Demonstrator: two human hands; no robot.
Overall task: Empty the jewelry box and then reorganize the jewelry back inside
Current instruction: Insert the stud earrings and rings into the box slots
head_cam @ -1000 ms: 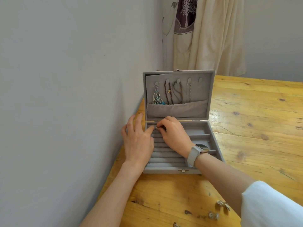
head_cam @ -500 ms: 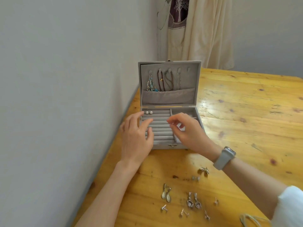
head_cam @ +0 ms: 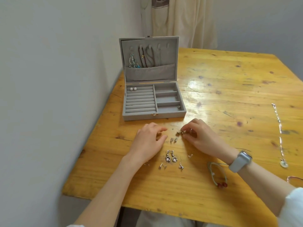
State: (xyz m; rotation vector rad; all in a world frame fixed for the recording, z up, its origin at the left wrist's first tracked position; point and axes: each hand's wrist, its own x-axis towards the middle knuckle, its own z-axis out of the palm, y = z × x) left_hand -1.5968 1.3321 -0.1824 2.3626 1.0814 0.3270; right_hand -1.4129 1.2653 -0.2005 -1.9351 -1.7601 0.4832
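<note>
The grey jewelry box [head_cam: 164, 115] stands open on the table, lid upright. Necklaces [head_cam: 146, 58] hang from hooks in the lid, and two pearl studs [head_cam: 133, 89] sit in the top ring roll. In front of the box my right hand [head_cam: 200, 136] pinches a small pair of gold-toned earrings [head_cam: 180, 132] at the table surface. My left hand [head_cam: 150, 141] rests palm down just left of them, fingers loosely apart, holding nothing. Several earrings lie between and below my hands: a silver pair [head_cam: 173, 139], drop earrings [head_cam: 171, 157], small studs [head_cam: 162, 166].
The wooden table [head_cam: 221, 89] meets a white wall on the left. A cord bracelet with red beads [head_cam: 218, 175] lies by my right wrist, a long silver necklace [head_cam: 279, 136] at the far right. Cream fabric hangs behind the box.
Both hands have drawn back out of the box to the table in front of it. My right hand now pinches the gold-toned earrings. The view has tilted down.
</note>
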